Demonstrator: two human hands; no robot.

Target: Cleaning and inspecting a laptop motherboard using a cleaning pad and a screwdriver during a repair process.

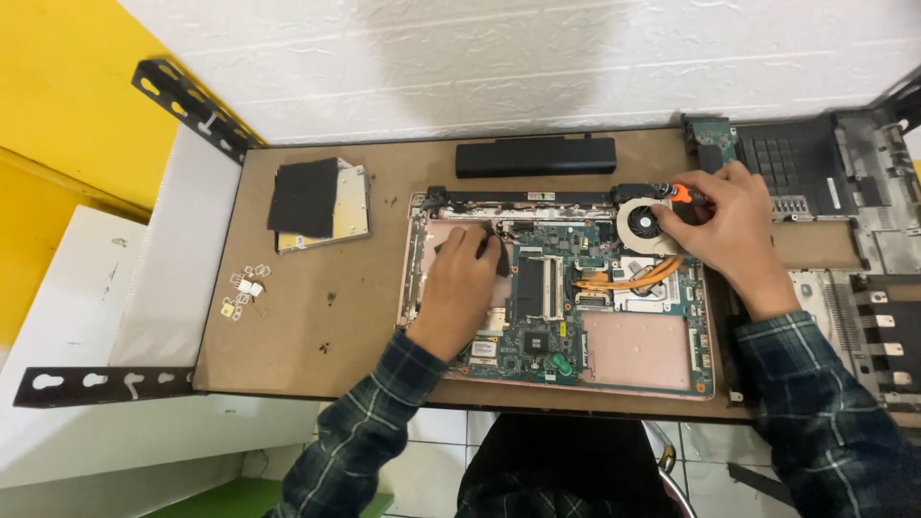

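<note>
At the middle of the brown table [317,326] lies an opened laptop [561,297], its board bare. The left hand [460,288] presses flat on it; the right hand [724,225] pinches an orange screwdriver [679,194] by the fan [645,226]. The board looks stiff but fragile: best held by the edges.
</note>
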